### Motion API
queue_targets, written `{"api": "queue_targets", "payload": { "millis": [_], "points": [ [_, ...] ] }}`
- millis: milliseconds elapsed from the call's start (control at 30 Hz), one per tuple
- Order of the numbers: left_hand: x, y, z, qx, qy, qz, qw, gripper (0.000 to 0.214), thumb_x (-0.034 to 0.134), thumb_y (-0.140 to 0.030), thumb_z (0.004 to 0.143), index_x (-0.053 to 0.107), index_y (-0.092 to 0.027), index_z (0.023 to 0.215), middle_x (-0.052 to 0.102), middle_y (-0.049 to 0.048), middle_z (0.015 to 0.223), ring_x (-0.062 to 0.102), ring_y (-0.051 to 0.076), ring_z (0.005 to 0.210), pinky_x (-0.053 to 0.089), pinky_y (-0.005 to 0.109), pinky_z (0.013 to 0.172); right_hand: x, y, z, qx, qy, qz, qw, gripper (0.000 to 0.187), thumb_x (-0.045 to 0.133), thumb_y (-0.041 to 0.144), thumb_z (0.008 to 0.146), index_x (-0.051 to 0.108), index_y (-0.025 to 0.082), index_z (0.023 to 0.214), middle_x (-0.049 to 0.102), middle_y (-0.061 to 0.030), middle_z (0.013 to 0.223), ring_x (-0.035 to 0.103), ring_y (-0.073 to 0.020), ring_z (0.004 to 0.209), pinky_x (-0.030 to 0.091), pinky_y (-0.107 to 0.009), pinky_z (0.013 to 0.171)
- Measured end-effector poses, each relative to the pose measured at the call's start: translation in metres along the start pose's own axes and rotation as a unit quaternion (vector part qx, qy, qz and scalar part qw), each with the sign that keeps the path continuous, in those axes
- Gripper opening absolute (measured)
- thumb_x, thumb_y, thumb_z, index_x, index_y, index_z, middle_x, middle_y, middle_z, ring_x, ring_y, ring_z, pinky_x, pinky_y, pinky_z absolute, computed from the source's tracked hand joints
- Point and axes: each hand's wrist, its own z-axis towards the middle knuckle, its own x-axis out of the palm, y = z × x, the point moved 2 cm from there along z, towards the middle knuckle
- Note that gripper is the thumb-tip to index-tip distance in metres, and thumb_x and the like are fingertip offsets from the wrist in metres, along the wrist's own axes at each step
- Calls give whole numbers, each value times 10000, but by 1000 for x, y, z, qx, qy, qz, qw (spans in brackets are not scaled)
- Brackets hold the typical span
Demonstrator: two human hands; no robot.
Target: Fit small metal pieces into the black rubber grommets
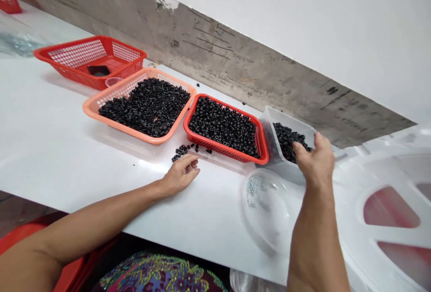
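Left hand (180,173) rests at the table (134,197), fingers curled in; can't tell whether it grips anything. Small loose pile of black pieces (180,152) just beyond its knuckles, few strays trailing off to its right.

Right hand (316,159) is over the translucent bin (270,134), thumb and fingers spread apart, thumb by the black pieces in the bin (286,137); fingertip contact unclear. Clear round dish (269,224) sits nearer the body, left of the right wrist, small clear beads (255,188) at its far-left part. White plastic item with cutouts (357,202) to the right of this hand.

Red basket (265,146), full of black ring-like pieces (222,123), stands between the hands, farther out than the left one, just beside the bin. Orange basket (117,126), also loaded with black pieces, beyond and left of the left hand. Farther left past that: larger red basket (50,58), dark item (98,70) inside.
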Motion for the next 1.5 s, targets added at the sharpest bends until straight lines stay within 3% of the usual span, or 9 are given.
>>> {"api": "queue_targets", "payload": {
  "millis": [100, 267, 400, 533, 667, 900, 1067, 1267, 1500],
  "points": [
    [-1, 0, 1, -7, -5, 0, 1000, 252, 532, -195, 786, 550, -160, 1035, 546, 55, 918, 536, 131, 790, 466, 284, 732, 10, 41, -27, -12, 14, 51, 999, 444, 539, 354, 791, 560, 161, 1189, 594, -132, 1154, 586, -259, 995, 502, -424, 813],
    [-9, -2, 8, -10, -62, -1, 998, 252, 516, -167, 778, 559, -147, 1025, 559, 62, 924, 544, 138, 814, 461, 277, 738, 70, 121, -101, -80, 271, 164, 945, 191, 516, 235, 814, 683, 197, 897, 678, -67, 840, 615, -190, 757, 490, -315, 722],
    [-21, -3, 17, -8, -132, 9, 991, 284, 514, -152, 756, 559, -139, 1036, 558, 60, 913, 547, 138, 798, 460, 268, 713, 118, 128, -126, -60, 317, 106, 940, 227, 504, 175, 800, 683, 160, 939, 640, -91, 821, 582, -209, 774, 460, -315, 725],
    [-29, 2, 24, -28, -165, 52, 985, 260, 526, -153, 738, 577, -138, 992, 544, 43, 871, 532, 135, 771, 465, 271, 721, 142, 125, -134, -74, 303, 102, 944, 234, 503, 196, 820, 685, 159, 962, 615, -105, 892, 560, -210, 834, 440, -299, 761],
    [-34, 9, 27, -51, -171, 100, 979, 250, 538, -149, 726, 591, -139, 970, 574, 56, 911, 547, 166, 871, 466, 302, 803, 144, 128, -139, -101, 292, 101, 946, 240, 454, 168, 835, 692, 166, 811, 591, -98, 828, 539, -205, 809, 433, -298, 746],
    [-38, 27, 33, -102, -124, 175, 971, 278, 559, -171, 712, 619, -135, 981, 596, 71, 931, 569, 191, 863, 470, 342, 837, 124, 118, -136, -33, 294, 267, 917, 212, 483, 239, 822, 684, 175, 843, 623, -76, 803, 577, -198, 782, 455, -318, 741],
    [-42, 30, 35, -96, -98, 217, 967, 270, 564, -172, 704, 642, -133, 959, 601, 85, 941, 572, 206, 891, 466, 348, 852, 135, 105, -138, 102, 345, 326, 874, 216, 566, 329, 738, 697, 162, 780, 663, -70, 780, 594, -207, 733, 458, -332, 711],
    [-47, 20, 39, -115, -43, 246, 961, 307, 522, -147, 698, 646, -123, 977, 627, 80, 924, 589, 201, 841, 475, 320, 799, 139, 101, -141, 261, 285, 430, 816, 306, 589, 410, 719, 650, 136, 841, 630, -33, 675, 539, -145, 576, 442, -280, 583],
    [-53, 19, 41, -132, -21, 227, 965, 322, 443, -42, 656, 643, -135, 889, 645, 51, 815, 592, 181, 787, 472, 289, 754, 146, 101, -146, 198, 276, 361, 868, 280, 546, 370, 748, 668, 135, 841, 678, -76, 797, 586, -201, 723, 455, -323, 697]
  ]
}}
